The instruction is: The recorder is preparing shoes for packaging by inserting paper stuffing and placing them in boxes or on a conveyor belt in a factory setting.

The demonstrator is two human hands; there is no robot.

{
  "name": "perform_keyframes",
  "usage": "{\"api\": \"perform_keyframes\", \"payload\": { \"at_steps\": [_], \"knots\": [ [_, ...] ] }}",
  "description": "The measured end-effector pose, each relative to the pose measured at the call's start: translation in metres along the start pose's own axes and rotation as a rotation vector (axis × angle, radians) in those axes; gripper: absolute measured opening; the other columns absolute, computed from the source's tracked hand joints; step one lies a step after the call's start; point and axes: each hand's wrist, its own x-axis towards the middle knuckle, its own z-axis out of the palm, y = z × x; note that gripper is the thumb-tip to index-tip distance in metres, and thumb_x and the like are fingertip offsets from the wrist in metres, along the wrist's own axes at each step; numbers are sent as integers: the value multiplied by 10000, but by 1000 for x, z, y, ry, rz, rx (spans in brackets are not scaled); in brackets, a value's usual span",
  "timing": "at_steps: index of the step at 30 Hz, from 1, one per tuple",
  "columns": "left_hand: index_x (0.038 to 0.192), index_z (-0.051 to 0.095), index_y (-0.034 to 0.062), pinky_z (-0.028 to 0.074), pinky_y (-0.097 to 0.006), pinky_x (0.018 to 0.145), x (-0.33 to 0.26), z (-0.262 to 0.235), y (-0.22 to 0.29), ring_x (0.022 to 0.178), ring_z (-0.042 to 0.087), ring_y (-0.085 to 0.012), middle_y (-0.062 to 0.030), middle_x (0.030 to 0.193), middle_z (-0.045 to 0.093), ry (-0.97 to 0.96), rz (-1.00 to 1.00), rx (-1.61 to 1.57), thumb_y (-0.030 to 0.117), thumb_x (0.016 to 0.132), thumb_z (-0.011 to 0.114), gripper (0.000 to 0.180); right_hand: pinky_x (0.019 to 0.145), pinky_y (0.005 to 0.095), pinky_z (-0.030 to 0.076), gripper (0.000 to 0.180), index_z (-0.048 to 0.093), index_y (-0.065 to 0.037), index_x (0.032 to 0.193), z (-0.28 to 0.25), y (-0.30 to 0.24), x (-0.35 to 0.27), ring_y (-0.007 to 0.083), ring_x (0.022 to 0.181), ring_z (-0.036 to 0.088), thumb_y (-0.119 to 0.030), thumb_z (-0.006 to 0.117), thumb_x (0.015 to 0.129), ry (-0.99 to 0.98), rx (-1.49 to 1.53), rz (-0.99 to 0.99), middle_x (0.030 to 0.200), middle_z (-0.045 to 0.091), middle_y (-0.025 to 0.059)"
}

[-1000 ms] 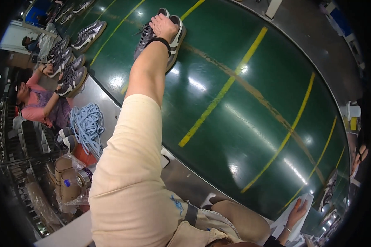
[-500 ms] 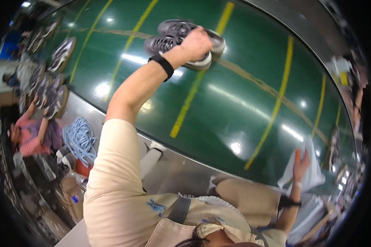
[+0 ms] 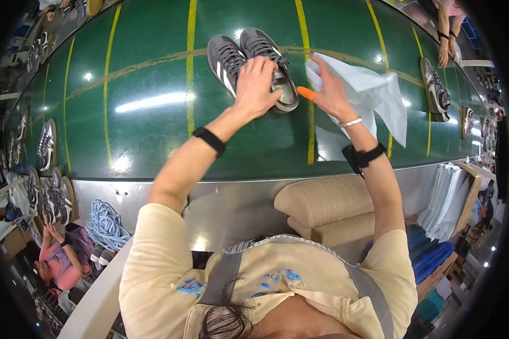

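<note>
A pair of grey sneakers with white stripes stands on the green conveyor belt (image 3: 152, 135) in front of me, toes pointing away. My left hand (image 3: 257, 89) covers the heel part of the left sneaker (image 3: 225, 56). Its fingers curl over the inner side, and the thumb reaches to the opening of the right sneaker (image 3: 287, 93). A thin white sheet of tissue paper (image 3: 373, 87) hangs from my right hand (image 3: 332, 93), just right of the pair. One digit of that hand wears an orange finger cover (image 3: 306, 92).
More sneakers (image 3: 434, 90) stand on the belt to the right and left (image 3: 47, 144). Light blue laces (image 3: 106, 226) lie in a bundle at left. Stacked white sheets (image 3: 445, 200) and a beige padded roll (image 3: 325, 200) are below the belt edge. Co-workers' hands (image 3: 448, 48) show at far right.
My right hand has come up from the lower right with the white sheet to beside the sneakers. The pair has turned, toes now away from me, with my left hand still on it.
</note>
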Motion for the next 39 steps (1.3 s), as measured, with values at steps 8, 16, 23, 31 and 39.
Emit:
{"api": "perform_keyframes", "payload": {
  "at_steps": [8, 16, 23, 31, 39],
  "knots": [
    [1045, 511, 43, 471, -423, 795, 21, 27, -12, 1048, 500, -317, -142, 1046, 534, 38, -49, 252, 29, 602, 729, 493, 789, 462, 442, 539, 515, -69, 1172, 79, 7, 57, 388, 898, 547, -87, 633, 646, 113, -92, -452, 981, 564, 190],
    [1028, 533, 22, 486, -351, 633, 7, -48, 40, 687, 597, -248, -148, 857, 652, -115, 9, -252, 21, 680, 632, 362, 665, 446, 474, 343, 601, -43, 1053, -25, -65, -26, 376, 783, 595, -65, 660, 716, 63, 122, -378, 927, 595, 164],
    [1151, 436, 12, 498, -383, 759, -20, -49, 64, 820, 623, -348, -209, 938, 644, -551, -211, -413, 89, 639, 675, 570, 654, 383, 476, 172, 641, -14, 873, -29, -46, -66, 327, 751, 601, -79, 707, 728, -155, 259, -328, 910, 610, 128],
    [1249, 391, 50, 535, -365, 806, -28, -50, 68, 892, 644, -259, -161, 1017, 666, -597, -389, -512, -6, 674, 620, 621, 565, 417, 465, 152, 650, -14, 897, -25, -39, -77, 338, 669, 611, -53, 637, 750, -152, 109, -367, 795, 650, 118],
    [1321, 360, 53, 497, -249, 654, 0, -28, 38, 723, 608, -124, -73, 788, 652, -732, -228, -695, -20, 738, 575, 626, 483, 351, 443, 97, 669, 6, 820, -18, -20, -63, 293, 498, 576, 8, 616, 739, -134, 264, -245, 603, 602, 173]
  ]
}}
